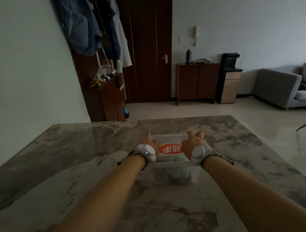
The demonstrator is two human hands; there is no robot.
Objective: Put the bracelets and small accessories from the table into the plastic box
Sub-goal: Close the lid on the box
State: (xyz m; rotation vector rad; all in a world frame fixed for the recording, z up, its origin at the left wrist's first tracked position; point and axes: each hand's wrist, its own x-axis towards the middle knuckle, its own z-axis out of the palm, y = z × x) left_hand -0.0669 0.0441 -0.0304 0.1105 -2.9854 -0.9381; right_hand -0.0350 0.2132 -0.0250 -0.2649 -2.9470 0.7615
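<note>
A clear plastic box [175,175] stands on the marble table [80,174] in front of me, with a lid bearing a red and yellow label [170,148] on top. Through its clear wall I see bracelets and small accessories [175,174], pale green and whitish. My left hand [151,142] rests on the lid's left side and my right hand [192,143] on its right side, fingers curled over the far edge. Each wrist carries a white device.
The marble table stretches wide on both sides of the box. Beyond it lie a tiled floor, a dark wooden door [148,49], low cabinets [197,81], hanging clothes [96,26] and a grey sofa [281,88] at the right.
</note>
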